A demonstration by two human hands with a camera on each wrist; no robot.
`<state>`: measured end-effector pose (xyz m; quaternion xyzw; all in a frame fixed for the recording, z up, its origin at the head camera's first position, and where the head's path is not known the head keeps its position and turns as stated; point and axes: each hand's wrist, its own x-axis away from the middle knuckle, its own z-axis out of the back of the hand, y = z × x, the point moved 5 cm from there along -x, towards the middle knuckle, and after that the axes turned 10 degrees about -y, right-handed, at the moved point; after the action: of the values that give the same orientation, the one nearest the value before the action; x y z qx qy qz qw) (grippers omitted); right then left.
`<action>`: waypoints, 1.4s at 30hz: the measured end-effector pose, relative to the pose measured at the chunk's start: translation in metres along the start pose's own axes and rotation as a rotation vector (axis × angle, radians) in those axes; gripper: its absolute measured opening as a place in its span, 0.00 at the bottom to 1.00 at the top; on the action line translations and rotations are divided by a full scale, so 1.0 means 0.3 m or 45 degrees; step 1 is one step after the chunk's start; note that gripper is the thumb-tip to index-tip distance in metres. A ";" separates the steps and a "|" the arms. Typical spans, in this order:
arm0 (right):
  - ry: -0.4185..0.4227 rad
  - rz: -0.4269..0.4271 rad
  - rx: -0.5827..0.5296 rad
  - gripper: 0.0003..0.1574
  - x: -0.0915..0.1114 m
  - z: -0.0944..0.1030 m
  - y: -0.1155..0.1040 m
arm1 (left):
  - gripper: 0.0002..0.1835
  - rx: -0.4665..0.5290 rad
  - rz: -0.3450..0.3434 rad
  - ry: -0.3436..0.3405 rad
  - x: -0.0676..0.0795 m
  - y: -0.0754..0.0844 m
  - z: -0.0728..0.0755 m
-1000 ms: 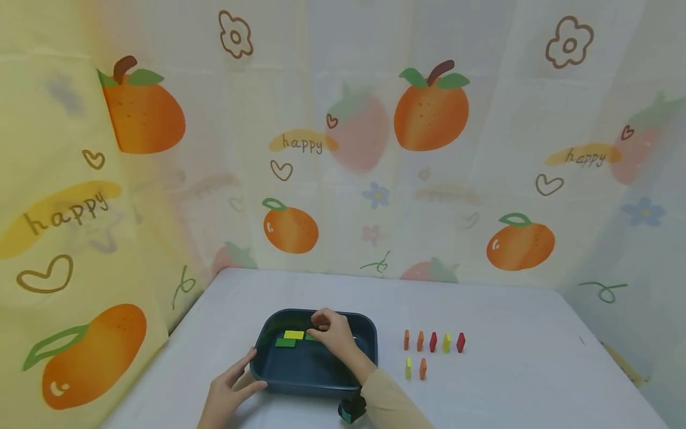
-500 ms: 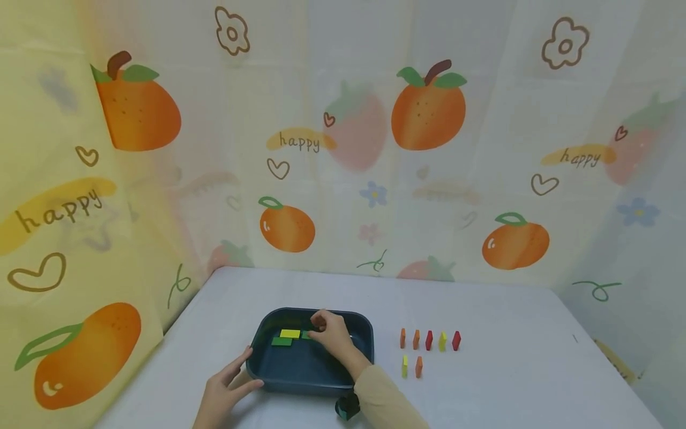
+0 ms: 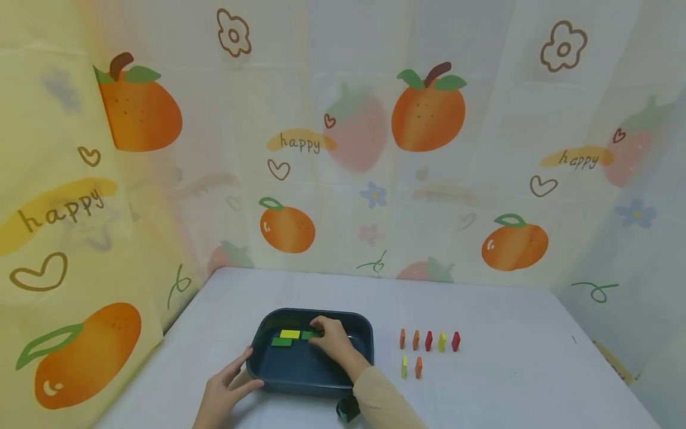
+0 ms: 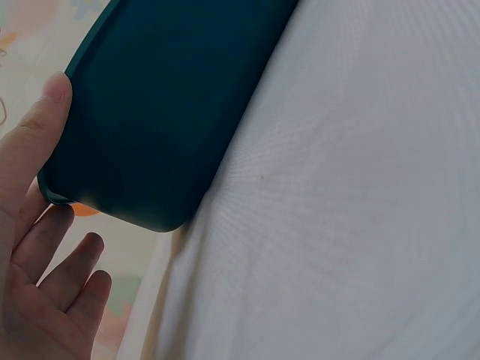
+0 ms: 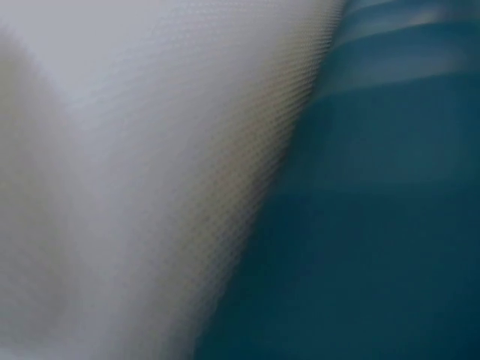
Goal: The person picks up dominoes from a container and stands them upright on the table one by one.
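Note:
My left hand (image 3: 227, 384) holds the near left corner of a dark teal tray (image 3: 300, 372). In the left wrist view, its thumb lies against the wall of the tray (image 4: 165, 112), with the other fingers (image 4: 45, 244) bent loosely around the corner. Over the tray's far side, my right hand (image 3: 334, 341) curls thumb and forefinger about the right end of a flat green block (image 3: 308, 335), partly hidden by them. Left of it a yellow block (image 3: 290, 334) and another green block (image 3: 281, 342) lie flat on the tray's floor.
Right of the tray, several thin blocks stand on end in two rows: orange (image 3: 402, 338), red (image 3: 429, 341) and yellow (image 3: 442, 341) behind, yellow (image 3: 404, 366) and orange (image 3: 418, 367) in front. A small dark object (image 3: 348, 410) sits below the right sleeve (image 3: 383, 396).
My right forefinger has come down from a raised curl toward the green block, whose top shows more now. The left hand keeps its place on the tray; the head view has shifted slightly.

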<state>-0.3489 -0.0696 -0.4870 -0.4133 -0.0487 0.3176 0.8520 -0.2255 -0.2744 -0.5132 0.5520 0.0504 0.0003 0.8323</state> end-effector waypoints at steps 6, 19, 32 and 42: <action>-0.052 -0.022 0.052 0.16 0.002 -0.002 -0.008 | 0.38 0.000 0.000 -0.003 -0.001 0.007 0.000; -0.166 -0.050 0.291 0.16 0.010 -0.020 -0.014 | 0.36 -0.026 -0.031 0.031 -0.001 0.011 -0.001; -0.147 -0.029 0.352 0.10 0.023 -0.014 -0.039 | 0.36 -0.050 -0.052 0.044 -0.006 -0.004 0.000; -0.172 -0.054 0.334 0.17 0.026 -0.018 -0.024 | 0.36 -0.059 -0.047 0.044 -0.007 -0.012 0.001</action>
<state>-0.3374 -0.0720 -0.4867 -0.2749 -0.0725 0.3303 0.9001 -0.2277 -0.2761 -0.5162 0.5313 0.0749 -0.0045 0.8439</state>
